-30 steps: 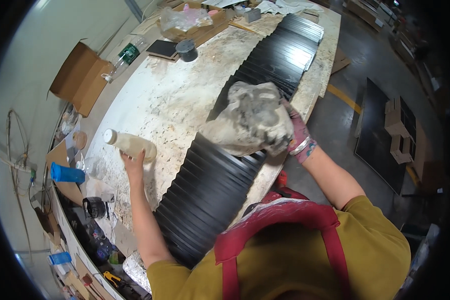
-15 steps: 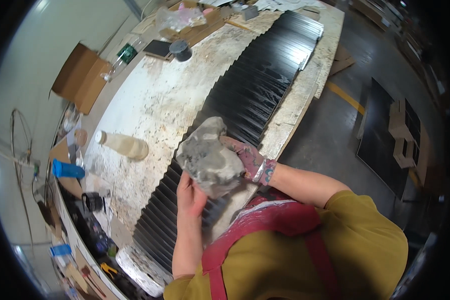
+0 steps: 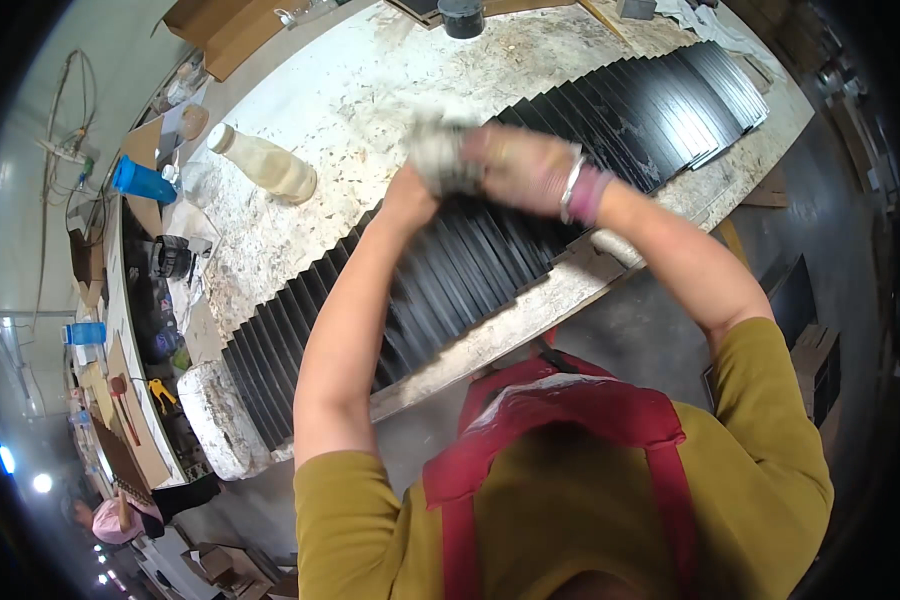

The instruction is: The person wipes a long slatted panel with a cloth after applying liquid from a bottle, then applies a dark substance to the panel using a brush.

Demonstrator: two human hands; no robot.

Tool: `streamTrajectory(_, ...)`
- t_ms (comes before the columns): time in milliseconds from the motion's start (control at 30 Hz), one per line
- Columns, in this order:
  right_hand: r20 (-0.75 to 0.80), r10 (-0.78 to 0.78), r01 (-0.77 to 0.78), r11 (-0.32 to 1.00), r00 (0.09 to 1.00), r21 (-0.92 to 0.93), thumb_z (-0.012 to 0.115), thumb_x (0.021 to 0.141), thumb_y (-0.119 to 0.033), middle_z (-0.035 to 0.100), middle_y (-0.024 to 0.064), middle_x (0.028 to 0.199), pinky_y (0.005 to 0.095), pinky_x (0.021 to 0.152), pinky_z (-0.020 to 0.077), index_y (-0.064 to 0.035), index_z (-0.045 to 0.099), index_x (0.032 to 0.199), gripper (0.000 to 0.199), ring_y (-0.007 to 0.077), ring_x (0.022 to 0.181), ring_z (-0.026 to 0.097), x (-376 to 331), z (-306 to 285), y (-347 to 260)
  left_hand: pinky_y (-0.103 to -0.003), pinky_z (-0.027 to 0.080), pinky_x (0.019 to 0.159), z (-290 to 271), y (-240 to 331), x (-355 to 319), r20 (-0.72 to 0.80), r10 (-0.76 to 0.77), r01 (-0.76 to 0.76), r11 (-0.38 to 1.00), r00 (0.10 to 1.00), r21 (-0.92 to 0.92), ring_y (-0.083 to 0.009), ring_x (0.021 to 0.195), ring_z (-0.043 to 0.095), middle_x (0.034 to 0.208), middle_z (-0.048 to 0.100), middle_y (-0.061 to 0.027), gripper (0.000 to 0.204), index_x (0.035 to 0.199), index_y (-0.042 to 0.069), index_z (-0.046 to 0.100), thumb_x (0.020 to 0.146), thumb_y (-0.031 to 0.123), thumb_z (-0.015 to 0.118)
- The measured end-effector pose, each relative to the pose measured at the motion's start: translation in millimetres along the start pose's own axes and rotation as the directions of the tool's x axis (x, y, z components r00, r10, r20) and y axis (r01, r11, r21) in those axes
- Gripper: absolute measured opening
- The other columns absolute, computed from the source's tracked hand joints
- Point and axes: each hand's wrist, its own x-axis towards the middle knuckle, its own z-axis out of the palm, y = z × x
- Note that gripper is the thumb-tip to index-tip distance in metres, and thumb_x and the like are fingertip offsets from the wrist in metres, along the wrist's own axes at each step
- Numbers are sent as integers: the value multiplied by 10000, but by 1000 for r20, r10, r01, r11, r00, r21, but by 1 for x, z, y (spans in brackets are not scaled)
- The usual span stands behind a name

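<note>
My left hand (image 3: pixel 410 195) and right hand (image 3: pixel 515 165) both clenched on a grey crumpled rag (image 3: pixel 438 155), held together above the row of overlapping black slats (image 3: pixel 490 250), rag over the slats' middle, pale plastic bottle (image 3: pixel 265 165) lying on the speckled workbench (image 3: pixel 370 90) to my left, pink band at my right wrist

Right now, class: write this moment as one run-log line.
left hand: grips grey rag | right hand: on the same rag | under them: overlapping black strips | beside: pale bottle lying on worktable
</note>
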Motion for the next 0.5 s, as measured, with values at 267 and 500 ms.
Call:
streamTrajectory(267, 264, 42, -148, 906, 964, 396, 624, 755, -53, 631, 72, 1017, 357, 727, 551, -91, 668, 1015, 266, 260, 838, 665, -114, -30, -36, -412, 523, 834, 14, 26, 0, -227, 154, -130, 984, 961, 120, -279, 1068, 607, 1281, 593, -46, 380, 1307, 145, 530, 961, 298, 497)
streamTrajectory(500, 36, -46, 53, 973, 998, -225, 603, 725, -17, 610, 125, 1047, 403, 766, 529, -64, 612, 956, 236, 329, 929, 620, -58, 37, -17, -421, 524, 819, 24, 9, 4, -305, 283, -283, 958, 909, 45, -284, 1095, 599, 1316, 568, -66, 448, 1338, 115, 492, 919, 268, 532)
